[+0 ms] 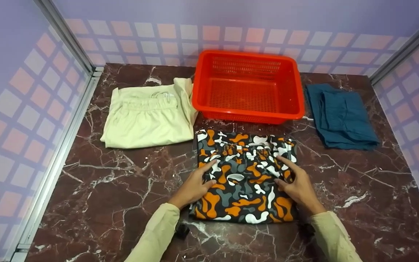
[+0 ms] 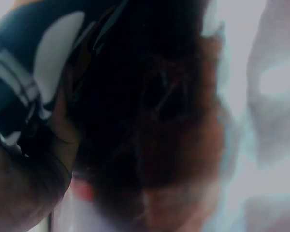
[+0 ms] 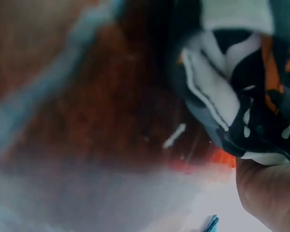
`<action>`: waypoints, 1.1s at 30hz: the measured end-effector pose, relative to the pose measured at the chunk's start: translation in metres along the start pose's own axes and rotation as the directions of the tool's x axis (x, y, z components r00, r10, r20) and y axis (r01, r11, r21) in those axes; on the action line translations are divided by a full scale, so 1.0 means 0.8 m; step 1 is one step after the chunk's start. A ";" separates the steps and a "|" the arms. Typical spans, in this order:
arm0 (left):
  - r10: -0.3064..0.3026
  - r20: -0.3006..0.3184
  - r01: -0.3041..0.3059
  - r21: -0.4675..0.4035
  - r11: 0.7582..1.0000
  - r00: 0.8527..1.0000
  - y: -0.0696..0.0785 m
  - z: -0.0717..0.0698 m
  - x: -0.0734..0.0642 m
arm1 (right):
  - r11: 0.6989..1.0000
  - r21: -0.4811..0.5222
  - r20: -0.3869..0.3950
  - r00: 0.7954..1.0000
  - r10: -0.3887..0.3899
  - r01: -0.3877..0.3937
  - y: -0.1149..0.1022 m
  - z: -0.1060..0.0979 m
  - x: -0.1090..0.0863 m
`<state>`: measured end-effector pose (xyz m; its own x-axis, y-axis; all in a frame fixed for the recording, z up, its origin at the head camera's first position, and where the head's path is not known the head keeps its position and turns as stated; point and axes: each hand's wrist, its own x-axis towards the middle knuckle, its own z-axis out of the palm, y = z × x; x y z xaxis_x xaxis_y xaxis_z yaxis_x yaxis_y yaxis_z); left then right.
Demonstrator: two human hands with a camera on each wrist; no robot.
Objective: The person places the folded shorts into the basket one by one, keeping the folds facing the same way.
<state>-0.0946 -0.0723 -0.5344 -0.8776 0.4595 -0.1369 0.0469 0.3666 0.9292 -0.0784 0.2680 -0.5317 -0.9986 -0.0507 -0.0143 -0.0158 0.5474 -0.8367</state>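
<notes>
Folded camouflage pants in black, orange, white and grey lie on the marble-patterned table, their gathered waistband uppermost. My left hand rests on their left side, index finger and thumb stretched over the cloth. On the right side, my right hand touches the cloth in the same way. The remaining fingers of both hands are hidden. Part of the left hand shows against the patterned cloth in the dark left wrist view. In the right wrist view, the right hand meets the edge of the cloth.
Behind the pants stands a red plastic basket with nothing in it. Folded cream pants lie left of it, touching its side. A folded teal garment lies to the right. Tile-patterned panels enclose the table.
</notes>
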 end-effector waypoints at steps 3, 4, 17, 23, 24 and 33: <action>0.031 -0.016 -0.031 0.015 0.999 0.999 0.007 -0.005 -0.001 | 0.999 -0.007 -0.026 0.999 -0.032 0.032 -0.006 -0.002 0.000; 0.046 -0.022 -0.046 0.023 0.999 0.999 0.010 -0.007 -0.002 | 0.999 -0.011 -0.037 0.998 -0.045 0.045 -0.009 -0.004 -0.001; 0.178 -0.078 -0.172 0.070 0.983 0.981 0.048 -0.032 -0.008 | 0.987 -0.015 -0.115 0.981 -0.159 0.158 -0.052 -0.030 -0.009; 0.199 -0.098 -0.190 0.094 0.977 0.975 0.070 -0.047 0.001 | 0.978 -0.043 -0.150 0.966 -0.209 0.205 -0.074 -0.044 0.003; 0.199 -0.098 -0.190 0.098 0.977 0.975 0.075 -0.050 0.003 | 0.977 -0.047 -0.156 0.965 -0.212 0.208 -0.077 -0.047 0.006; 0.240 -0.086 -0.226 0.147 0.963 0.967 0.118 -0.083 0.034 | 0.951 -0.074 -0.180 0.934 -0.309 0.301 -0.103 -0.077 0.042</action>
<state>-0.1459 -0.0791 -0.4276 -0.8782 0.4629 0.1203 0.3137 0.3676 0.8755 -0.1141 0.2726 -0.4293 -0.9366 -0.0663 0.3442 -0.3192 0.5670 -0.7593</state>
